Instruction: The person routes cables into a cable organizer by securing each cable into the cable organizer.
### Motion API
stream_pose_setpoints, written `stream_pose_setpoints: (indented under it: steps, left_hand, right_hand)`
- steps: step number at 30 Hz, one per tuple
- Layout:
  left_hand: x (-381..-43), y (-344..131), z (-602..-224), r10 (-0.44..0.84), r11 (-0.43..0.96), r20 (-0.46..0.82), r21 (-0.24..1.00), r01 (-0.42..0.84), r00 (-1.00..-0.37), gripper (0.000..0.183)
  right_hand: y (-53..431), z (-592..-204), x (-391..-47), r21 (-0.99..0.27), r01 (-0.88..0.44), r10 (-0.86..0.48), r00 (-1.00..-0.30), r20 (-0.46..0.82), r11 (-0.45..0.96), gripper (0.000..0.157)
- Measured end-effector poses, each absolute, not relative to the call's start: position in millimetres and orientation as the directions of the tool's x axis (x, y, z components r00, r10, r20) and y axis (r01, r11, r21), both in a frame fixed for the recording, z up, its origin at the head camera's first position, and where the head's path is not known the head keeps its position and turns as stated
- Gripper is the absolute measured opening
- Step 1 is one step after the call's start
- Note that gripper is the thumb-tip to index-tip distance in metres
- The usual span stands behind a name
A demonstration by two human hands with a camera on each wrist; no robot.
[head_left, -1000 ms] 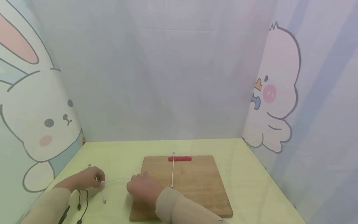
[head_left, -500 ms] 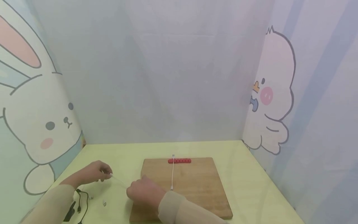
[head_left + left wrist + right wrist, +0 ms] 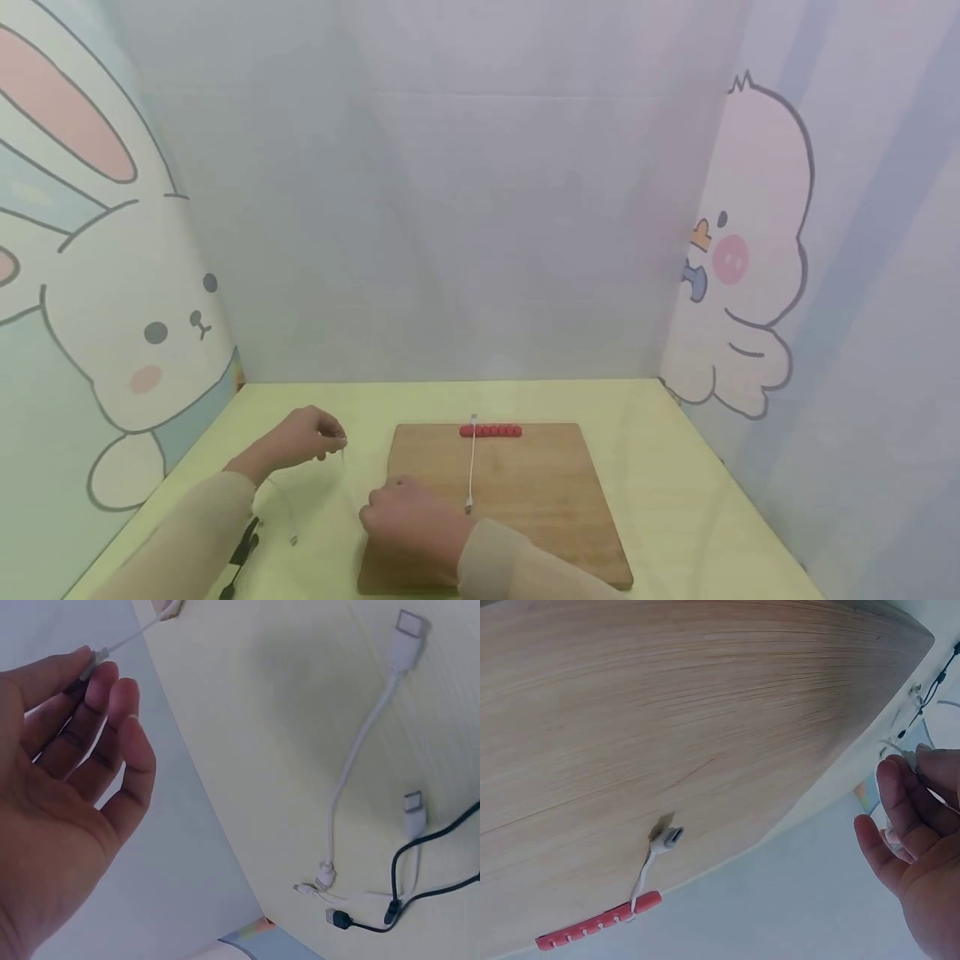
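A thin white charging cable (image 3: 347, 479) stretches between the two hands, left of the board. My left hand (image 3: 303, 437) pinches one end of it between thumb and forefinger, the other fingers loosely bent, as the left wrist view shows. My right hand (image 3: 412, 517), over the board's left edge, pinches the cable's other end; its plug (image 3: 910, 759) shows between thumb and fingertips. A second white cable (image 3: 472, 467) lies on the wooden board (image 3: 540, 500), seated in the leftmost part of a red cable clip (image 3: 491, 431) with several slots at the board's far edge.
On the yellow table (image 3: 697, 500), below the left forearm, lie another white cable with a USB plug (image 3: 407, 637), a smaller white plug (image 3: 414, 814) and a black cable (image 3: 450, 827). Curtains with cartoon animals enclose the table on the left, back and right.
My left hand has lifted a cable end away from the loose cables and moved right and farther back. The right hand stays near the board's left edge, still pinching the cable.
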State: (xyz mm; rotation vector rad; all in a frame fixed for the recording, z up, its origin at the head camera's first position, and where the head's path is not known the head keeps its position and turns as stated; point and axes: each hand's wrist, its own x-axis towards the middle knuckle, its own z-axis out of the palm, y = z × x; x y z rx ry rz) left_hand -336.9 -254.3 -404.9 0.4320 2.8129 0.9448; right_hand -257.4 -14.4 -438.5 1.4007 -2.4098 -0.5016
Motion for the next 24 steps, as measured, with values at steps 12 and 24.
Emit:
stream_pose_setpoints:
  steps: [12,24]
  left_hand:
    - [-345,-208,-394,0.266,0.775,0.019,0.590,0.226,-0.964,0.013]
    - [-353,-165,-384,0.301,0.761,0.097,0.574,0.301,-0.949,0.009]
  right_hand:
    - [14,-424,-257,0.455,-0.751,-0.861,-0.503,0.076,0.479,0.004]
    - [46,-423,-264,0.411,-0.721,-0.811,-0.579,0.086,0.558,0.008]
